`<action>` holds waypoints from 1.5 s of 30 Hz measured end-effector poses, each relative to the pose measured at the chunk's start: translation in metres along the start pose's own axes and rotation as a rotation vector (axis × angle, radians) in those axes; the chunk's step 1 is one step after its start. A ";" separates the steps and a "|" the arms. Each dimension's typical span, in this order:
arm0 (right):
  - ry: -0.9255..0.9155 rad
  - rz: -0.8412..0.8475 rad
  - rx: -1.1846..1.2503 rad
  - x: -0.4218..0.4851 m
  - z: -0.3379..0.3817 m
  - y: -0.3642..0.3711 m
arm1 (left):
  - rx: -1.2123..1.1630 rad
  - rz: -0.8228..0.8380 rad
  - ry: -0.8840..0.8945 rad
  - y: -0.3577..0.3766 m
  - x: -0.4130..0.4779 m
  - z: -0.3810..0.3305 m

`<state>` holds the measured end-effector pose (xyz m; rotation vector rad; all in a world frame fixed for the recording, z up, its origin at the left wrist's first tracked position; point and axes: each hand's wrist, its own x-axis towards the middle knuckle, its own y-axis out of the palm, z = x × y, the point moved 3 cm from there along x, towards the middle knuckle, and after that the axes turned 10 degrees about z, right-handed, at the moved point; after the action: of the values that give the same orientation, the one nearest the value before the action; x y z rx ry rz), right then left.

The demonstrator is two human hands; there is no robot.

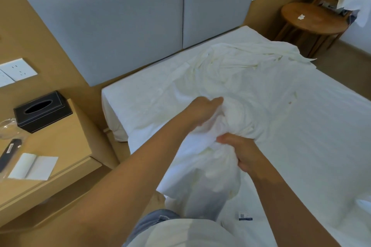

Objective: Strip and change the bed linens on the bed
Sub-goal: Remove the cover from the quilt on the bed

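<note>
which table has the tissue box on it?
The pale rectangular bedside table at the person's left holds the black tissue box; the round brown wooden table has none.

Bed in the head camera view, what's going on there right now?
A person is gathering a crumpled white fabric sheet off the white mattress. The left hand and the right hand both grip a bunch of it near the bed's side edge; the rest trails loosely toward the grey padded headboard.
</note>
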<state>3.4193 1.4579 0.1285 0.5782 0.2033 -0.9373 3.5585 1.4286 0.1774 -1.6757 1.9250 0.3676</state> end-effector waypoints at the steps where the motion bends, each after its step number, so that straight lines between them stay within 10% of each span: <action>1: -0.040 0.006 0.020 0.000 0.005 -0.003 | 0.057 0.000 -0.078 -0.005 -0.002 0.015; 5: -0.039 0.044 -0.035 0.004 0.010 -0.002 | -0.229 0.225 -0.268 0.008 -0.006 0.054; 10: 0.005 0.081 -0.087 0.004 -0.002 0.007 | -0.287 0.111 -0.261 0.024 -0.003 0.057; 15: 0.104 0.011 -0.047 -0.001 -0.012 0.006 | -0.596 -0.075 0.110 0.003 -0.008 0.030; 20: 0.249 0.149 0.020 -0.006 -0.013 0.023 | -0.294 0.062 0.251 0.030 -0.011 -0.006; 25: -0.089 0.016 0.128 -0.001 0.012 0.014 | -0.447 0.096 0.262 0.018 -0.004 -0.020; 30: -0.065 0.004 0.203 -0.001 0.020 -0.002 | -0.252 -0.060 -0.010 0.003 -0.003 0.033; 36: 0.057 0.051 0.111 0.002 0.000 0.012 | -0.195 0.152 -0.212 0.008 0.000 0.058; 45: 0.325 0.134 -0.021 0.000 -0.021 0.029 | -0.161 0.082 0.272 0.026 -0.006 -0.023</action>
<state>3.4445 1.4823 0.1219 0.7145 0.4602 -0.7071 3.5284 1.4254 0.1952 -1.8328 2.2179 0.3487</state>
